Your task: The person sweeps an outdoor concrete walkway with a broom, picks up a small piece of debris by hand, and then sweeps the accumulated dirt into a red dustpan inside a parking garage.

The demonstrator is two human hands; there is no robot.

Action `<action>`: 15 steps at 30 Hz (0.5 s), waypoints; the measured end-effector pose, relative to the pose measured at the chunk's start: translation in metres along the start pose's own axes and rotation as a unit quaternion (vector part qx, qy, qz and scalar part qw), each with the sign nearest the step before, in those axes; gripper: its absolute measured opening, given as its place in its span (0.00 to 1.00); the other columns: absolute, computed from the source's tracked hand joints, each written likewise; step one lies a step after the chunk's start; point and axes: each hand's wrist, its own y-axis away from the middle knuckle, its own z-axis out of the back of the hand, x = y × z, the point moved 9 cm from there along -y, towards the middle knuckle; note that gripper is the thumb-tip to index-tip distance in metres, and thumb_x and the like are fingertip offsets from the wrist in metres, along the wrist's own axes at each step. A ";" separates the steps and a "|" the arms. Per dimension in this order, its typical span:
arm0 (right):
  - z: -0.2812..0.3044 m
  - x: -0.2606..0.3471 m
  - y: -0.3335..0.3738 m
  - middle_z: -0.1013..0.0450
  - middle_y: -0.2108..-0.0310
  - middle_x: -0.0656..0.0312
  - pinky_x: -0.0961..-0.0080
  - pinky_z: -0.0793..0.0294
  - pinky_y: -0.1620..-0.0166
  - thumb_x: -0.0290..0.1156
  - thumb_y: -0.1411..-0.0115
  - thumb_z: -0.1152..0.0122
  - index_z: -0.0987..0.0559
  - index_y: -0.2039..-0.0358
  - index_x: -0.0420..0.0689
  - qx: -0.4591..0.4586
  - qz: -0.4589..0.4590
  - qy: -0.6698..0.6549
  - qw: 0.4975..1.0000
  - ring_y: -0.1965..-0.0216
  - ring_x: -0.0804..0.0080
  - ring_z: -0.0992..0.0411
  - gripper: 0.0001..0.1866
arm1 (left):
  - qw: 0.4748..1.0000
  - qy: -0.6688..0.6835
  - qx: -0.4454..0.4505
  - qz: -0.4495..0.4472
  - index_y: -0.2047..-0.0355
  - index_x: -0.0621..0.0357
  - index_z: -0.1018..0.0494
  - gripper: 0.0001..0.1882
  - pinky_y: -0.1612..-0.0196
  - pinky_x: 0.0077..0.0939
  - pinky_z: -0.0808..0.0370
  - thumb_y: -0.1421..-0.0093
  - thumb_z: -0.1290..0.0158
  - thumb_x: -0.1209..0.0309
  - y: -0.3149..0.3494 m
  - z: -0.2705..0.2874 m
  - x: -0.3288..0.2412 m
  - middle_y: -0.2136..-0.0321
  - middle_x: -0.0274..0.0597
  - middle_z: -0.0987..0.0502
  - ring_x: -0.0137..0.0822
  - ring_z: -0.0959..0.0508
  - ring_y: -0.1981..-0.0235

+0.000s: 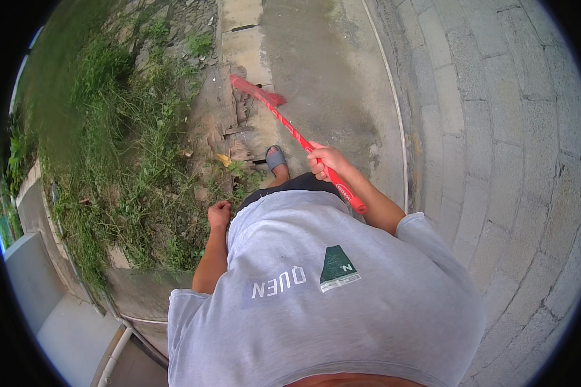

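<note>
My right hand (pixel 327 161) is wrapped round the upper part of a red broom's handle (pixel 293 131), whose butt end sticks out past my wrist. The handle slants away to the far left. Its red broom head (pixel 255 90) is at the ground, over the broken edge between the concrete and the dirt. At my left side hangs my left hand (pixel 219 215), its fingers curled into a loose fist, with nothing seen in it. It is nearest to the weeds and my shirt (pixel 265 238).
A concrete path (pixel 329 58) runs ahead of me. Along the right stands a grey block wall (pixel 478 129), with a thin pale pipe (pixel 387 71) near its base. Green weeds (pixel 129 174) and rubble cover the left. My sandalled foot (pixel 275 158) is beside broken slabs (pixel 242 148) and a yellow leaf (pixel 224 159).
</note>
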 end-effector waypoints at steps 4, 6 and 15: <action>-0.001 -0.012 0.076 0.38 0.83 0.70 0.86 0.43 0.89 0.27 0.42 0.52 0.47 0.39 0.55 0.152 -0.031 -0.112 0.982 0.89 0.87 0.43 0.31 | 0.999 0.016 0.024 -0.022 0.67 0.64 0.23 0.08 0.77 0.22 0.26 0.45 0.47 0.73 0.010 -0.005 -0.005 0.79 0.38 0.22 0.28 0.22 0.82; 0.011 -0.030 0.111 0.38 0.82 0.68 0.86 0.44 0.89 0.26 0.42 0.52 0.51 0.36 0.57 0.076 0.012 -0.058 0.995 0.90 0.86 0.44 0.35 | 0.999 0.006 0.031 -0.041 0.67 0.65 0.24 0.08 0.78 0.22 0.26 0.45 0.48 0.74 0.017 -0.006 -0.016 0.80 0.38 0.23 0.29 0.22 0.82; 0.127 -0.090 0.288 0.39 0.84 0.70 0.80 0.43 0.88 0.27 0.44 0.50 0.45 0.40 0.57 -0.266 0.120 -0.070 0.954 0.90 0.82 0.43 0.31 | 0.994 -0.067 0.045 -0.069 0.68 0.64 0.23 0.07 0.79 0.21 0.28 0.46 0.46 0.74 0.056 -0.019 0.006 0.81 0.37 0.23 0.25 0.26 0.83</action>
